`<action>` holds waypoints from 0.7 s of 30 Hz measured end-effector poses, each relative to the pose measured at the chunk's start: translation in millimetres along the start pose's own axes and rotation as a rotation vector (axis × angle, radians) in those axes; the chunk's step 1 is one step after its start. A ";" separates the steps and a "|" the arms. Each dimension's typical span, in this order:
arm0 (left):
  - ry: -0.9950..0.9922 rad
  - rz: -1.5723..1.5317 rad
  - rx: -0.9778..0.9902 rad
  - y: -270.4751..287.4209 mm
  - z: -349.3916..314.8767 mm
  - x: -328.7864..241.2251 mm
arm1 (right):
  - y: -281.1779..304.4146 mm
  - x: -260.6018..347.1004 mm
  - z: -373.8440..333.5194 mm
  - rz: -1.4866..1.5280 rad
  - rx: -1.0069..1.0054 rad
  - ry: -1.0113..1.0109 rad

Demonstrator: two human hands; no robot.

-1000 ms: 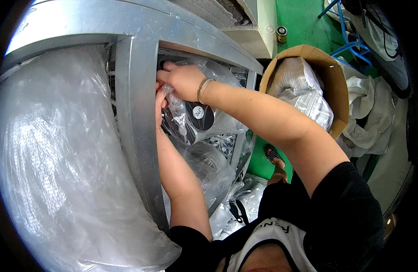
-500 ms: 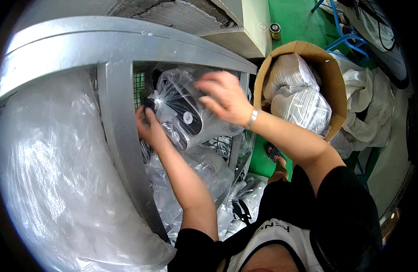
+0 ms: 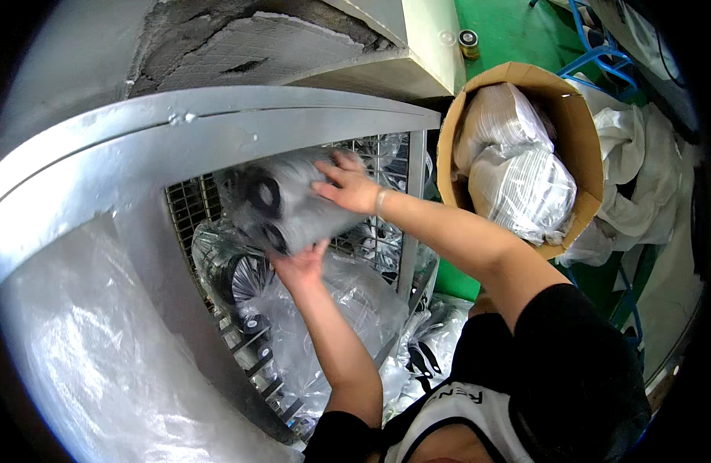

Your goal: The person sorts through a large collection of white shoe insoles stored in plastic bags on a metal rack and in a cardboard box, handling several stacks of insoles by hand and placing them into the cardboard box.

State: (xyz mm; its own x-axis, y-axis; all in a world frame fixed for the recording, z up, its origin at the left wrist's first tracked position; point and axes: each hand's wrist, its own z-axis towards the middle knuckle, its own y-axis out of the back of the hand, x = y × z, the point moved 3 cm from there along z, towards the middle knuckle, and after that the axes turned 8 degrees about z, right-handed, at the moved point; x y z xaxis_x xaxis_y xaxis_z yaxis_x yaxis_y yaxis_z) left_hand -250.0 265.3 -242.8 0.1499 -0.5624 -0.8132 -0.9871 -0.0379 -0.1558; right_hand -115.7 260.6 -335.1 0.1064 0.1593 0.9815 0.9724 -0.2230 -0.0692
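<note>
A clear plastic bag (image 3: 301,207) with grey and black contents, dark ring shapes among them, is held tilted between my two hands inside a grey metal frame rack (image 3: 294,107). My left hand (image 3: 300,266) supports the bag from its near side, some fingers hidden behind the plastic. Across its upper right side lies my right hand (image 3: 349,185), fingers spread and pressed on the film, slightly blurred. Below the bag are other clear bags (image 3: 325,301) and a gathered bag with black things (image 3: 247,278).
An open cardboard box (image 3: 591,154) with wrapped stacks (image 3: 523,193) stands to the right. White sacks (image 3: 649,170) lie beyond it. A large plastic-wrapped bundle (image 3: 101,347) fills the left. A can (image 3: 469,44) stands on the green floor near a pale block (image 3: 433,46).
The bag has turned, its knotted end no longer showing. My left hand has moved from the knot to the bag's near side. My right hand has come down onto the bag. The view has shifted.
</note>
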 end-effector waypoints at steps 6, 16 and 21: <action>-0.116 -0.119 -0.262 19.0 112.6 -50.9 | -34.7 25.0 26.7 0.065 0.191 0.168; -0.266 -0.016 -0.139 8.1 -1.0 6.0 | 34.6 -62.0 -152.2 0.176 0.199 -0.237; -0.008 0.503 0.396 3.1 -148.5 158.3 | 57.9 -92.3 -249.2 0.094 0.153 -0.364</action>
State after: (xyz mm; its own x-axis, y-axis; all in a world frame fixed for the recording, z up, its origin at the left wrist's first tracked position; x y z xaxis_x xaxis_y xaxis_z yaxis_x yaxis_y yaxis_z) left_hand -237.7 53.6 -288.7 -0.3245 -0.4258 -0.8446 -0.8412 0.5382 0.0518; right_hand -121.1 -6.7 -385.2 0.2365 0.4812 0.8441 0.9716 -0.1116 -0.2086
